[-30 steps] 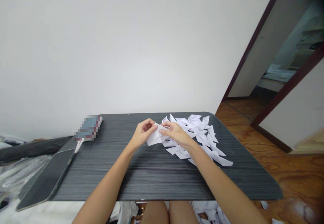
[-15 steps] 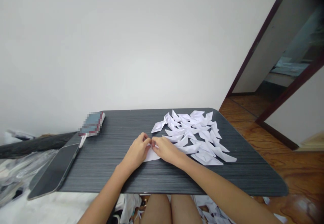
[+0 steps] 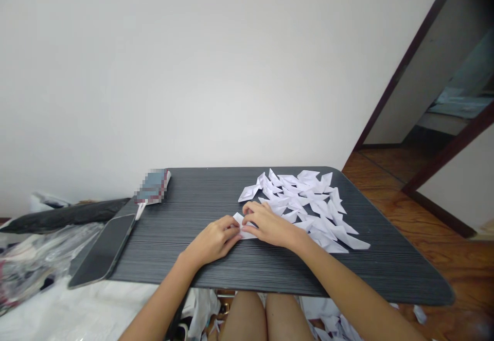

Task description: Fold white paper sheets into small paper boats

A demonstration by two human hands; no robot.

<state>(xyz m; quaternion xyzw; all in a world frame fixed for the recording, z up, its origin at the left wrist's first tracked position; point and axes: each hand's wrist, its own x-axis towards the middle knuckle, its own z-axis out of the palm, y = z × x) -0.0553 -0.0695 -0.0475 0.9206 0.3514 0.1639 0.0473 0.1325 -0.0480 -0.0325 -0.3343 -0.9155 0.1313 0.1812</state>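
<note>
A small piece of folded white paper [image 3: 238, 218] lies on the dark table between my hands, partly covered by them. From the left, my left hand [image 3: 218, 236] pinches the paper's edge between thumb and fingers. My right hand [image 3: 266, 223] has its fingers bent over the right part of the paper, thumb and fingertips pressed on it. Just beyond and to the right of that hand spreads a group of several folded white paper boats [image 3: 309, 197], some overlapping.
The dark striped table [image 3: 185, 192] stands against a white wall. At its left are a phone [image 3: 104, 248] on the edge and a pixelated packet [image 3: 152, 185] with a white strip. A long black bundle [image 3: 65, 215] lies beyond the left edge. More white paper [image 3: 328, 323] lies below the table.
My hands have moved apart from being close together, and the paper now lies flatter with its pointed top showing. The view has shifted slightly to the left.
</note>
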